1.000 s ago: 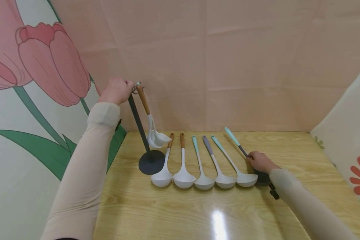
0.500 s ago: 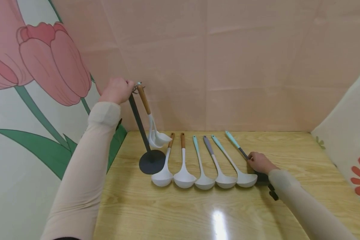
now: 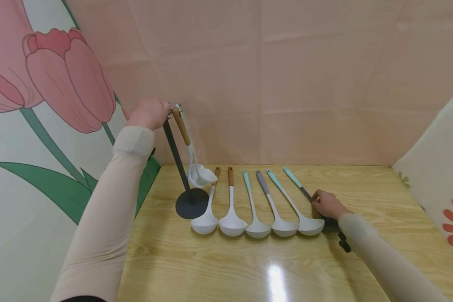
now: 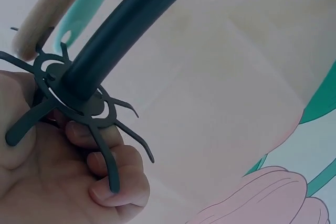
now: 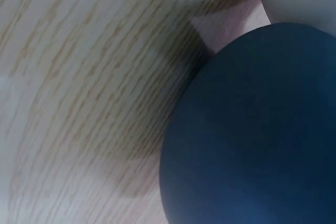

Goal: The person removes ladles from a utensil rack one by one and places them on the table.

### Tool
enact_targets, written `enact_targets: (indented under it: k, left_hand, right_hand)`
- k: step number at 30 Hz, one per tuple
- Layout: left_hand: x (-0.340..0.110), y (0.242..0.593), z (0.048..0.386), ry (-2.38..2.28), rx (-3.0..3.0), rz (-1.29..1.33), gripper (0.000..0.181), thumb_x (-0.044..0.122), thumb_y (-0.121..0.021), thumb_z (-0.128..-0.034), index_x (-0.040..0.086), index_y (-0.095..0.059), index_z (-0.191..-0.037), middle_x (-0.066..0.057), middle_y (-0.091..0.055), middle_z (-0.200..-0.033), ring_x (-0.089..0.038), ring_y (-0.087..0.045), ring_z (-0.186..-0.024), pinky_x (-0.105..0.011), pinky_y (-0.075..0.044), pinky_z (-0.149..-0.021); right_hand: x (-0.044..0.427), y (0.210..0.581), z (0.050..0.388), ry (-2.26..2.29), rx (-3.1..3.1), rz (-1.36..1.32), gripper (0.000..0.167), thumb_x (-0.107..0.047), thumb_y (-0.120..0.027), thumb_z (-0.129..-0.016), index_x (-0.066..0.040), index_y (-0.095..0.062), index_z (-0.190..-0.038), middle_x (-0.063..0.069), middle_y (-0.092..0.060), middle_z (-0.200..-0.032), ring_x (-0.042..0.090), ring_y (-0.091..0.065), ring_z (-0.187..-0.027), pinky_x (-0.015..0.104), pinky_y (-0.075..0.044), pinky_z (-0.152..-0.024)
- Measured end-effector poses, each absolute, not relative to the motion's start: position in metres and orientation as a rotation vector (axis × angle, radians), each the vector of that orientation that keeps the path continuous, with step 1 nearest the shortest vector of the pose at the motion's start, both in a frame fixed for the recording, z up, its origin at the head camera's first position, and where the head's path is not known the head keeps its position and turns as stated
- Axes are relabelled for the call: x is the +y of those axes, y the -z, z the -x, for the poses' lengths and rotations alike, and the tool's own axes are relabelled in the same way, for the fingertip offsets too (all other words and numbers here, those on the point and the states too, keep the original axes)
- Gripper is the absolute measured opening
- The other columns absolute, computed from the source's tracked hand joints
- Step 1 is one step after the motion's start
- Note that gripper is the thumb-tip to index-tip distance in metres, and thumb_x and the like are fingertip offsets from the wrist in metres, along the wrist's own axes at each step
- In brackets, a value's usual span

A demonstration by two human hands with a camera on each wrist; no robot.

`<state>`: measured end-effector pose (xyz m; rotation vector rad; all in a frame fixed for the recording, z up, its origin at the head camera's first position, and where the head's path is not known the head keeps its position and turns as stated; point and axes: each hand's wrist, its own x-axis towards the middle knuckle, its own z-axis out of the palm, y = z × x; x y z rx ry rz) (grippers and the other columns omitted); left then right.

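Note:
My left hand [image 3: 149, 114] grips the hooked top of a dark stand [image 3: 176, 153] with a round base; in the left wrist view its curled fingers lie under the hook ring [image 4: 73, 111]. A wooden-handled ladle [image 3: 181, 126] and a teal-handled one [image 4: 86, 17] hang from the hooks. On the table, my right hand [image 3: 329, 204] pinches the dark shaft of a ladle with a teal handle [image 3: 292, 176]. Its dark bowl [image 3: 330, 224] is partly hidden under the wrist, and fills much of the right wrist view [image 5: 252, 129].
Several white ladles lie in a row on the wooden table [image 3: 211, 268]: two with wooden handles [image 3: 232, 224], others with teal [image 3: 258, 228] and one with a purple-grey handle [image 3: 262, 182]. A pink backdrop [image 3: 305, 84] rises behind; tulip-print cloth [image 3: 71, 79] hangs at the left.
The teal-handled ladle's handle end has lowered towards the table with my right hand on its shaft. The hanging ladles have shifted slightly, showing more of the teal handle. My left hand stays on the stand.

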<state>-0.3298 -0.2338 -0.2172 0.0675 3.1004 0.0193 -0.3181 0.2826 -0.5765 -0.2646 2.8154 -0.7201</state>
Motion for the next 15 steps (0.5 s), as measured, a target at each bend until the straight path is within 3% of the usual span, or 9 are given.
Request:
enact_targets:
  k: [3, 7, 15]
  left_hand:
    - [-0.233, 0.216, 0.332, 0.260, 3.070, -0.226, 0.029, 0.010, -0.028, -0.1069, 0.001, -0.049, -0.125, -0.023, -0.052, -0.110, -0.036, -0.049, -0.094, -0.049, -0.046, -0.082]
    - [-0.234, 0.216, 0.334, 0.355, 3.047, -0.258, 0.026, 0.006, -0.031, -0.1060, 0.000, -0.048, -0.125, -0.024, -0.054, -0.112, -0.036, -0.050, -0.095, -0.051, -0.047, -0.083]
    - [-0.233, 0.218, 0.335, 0.138, 3.079, -0.136, 0.034, 0.017, -0.026, -0.1081, 0.000, -0.051, -0.124, -0.022, -0.053, -0.114, -0.035, -0.050, -0.098, -0.050, -0.046, -0.085]
  right_hand:
    - [0.281, 0.576, 0.317, 0.710, 2.839, 0.299, 0.028, -0.005, -0.058, -0.093, 0.015, -0.053, -0.113, 0.022, -0.063, -0.091, 0.030, -0.061, -0.081, 0.044, -0.052, -0.070]
    - [0.277, 0.576, 0.318, 0.681, 2.911, 0.378, 0.031, -0.004, -0.059, -0.091, 0.016, -0.052, -0.113, 0.021, -0.062, -0.087, 0.032, -0.060, -0.079, 0.048, -0.051, -0.071]
    - [0.260, 0.562, 0.314, 0.729, 2.990, 0.457, 0.034, -0.002, -0.059, -0.088, 0.018, -0.049, -0.114, 0.018, -0.059, -0.079, 0.030, -0.057, -0.072, 0.047, -0.049, -0.066]
